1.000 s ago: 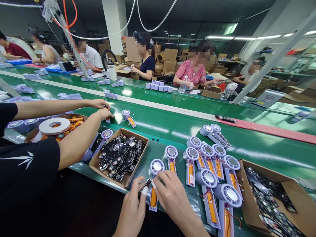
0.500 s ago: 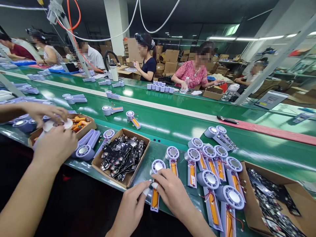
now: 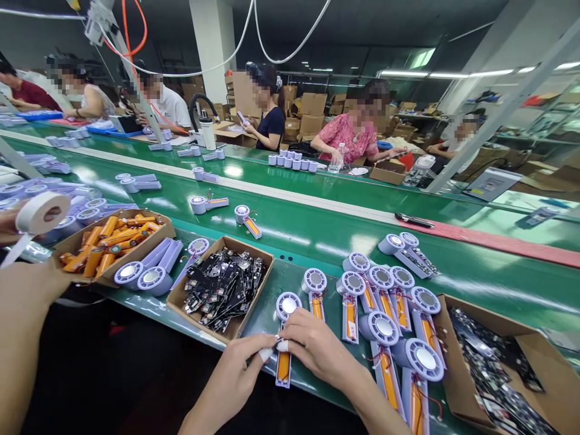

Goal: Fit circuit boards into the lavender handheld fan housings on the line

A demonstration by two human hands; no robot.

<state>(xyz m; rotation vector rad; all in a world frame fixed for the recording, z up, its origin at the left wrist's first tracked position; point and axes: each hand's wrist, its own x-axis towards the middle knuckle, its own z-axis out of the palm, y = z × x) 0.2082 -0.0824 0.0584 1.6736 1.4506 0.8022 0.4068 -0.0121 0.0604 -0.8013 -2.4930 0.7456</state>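
A lilac fan half-shell (image 3: 289,305) with an orange battery in its handle lies at the near edge of the green bench. My left hand (image 3: 244,368) and my right hand (image 3: 317,347) meet over its neck, just below the round head. Thumb and taped fingertips of both hands are pinched together there, pressing on the shell. What sits under the fingertips is hidden. A cardboard box of black circuit boards (image 3: 174,294) stands just left of my left hand.
Several more fan shells with batteries (image 3: 385,302) lie to the right, beside a second box of boards (image 3: 453,362). On the left, a box of orange batteries (image 3: 140,254) and a co-worker's arm (image 3: 22,320) with a white tape roll (image 3: 40,212). Other people sit across the conveyor belt (image 3: 317,229).
The small board my left hand held a second ago no longer shows; both hands have closed together on the fan's neck. The co-worker's arms left the belt and lifted the tape roll.
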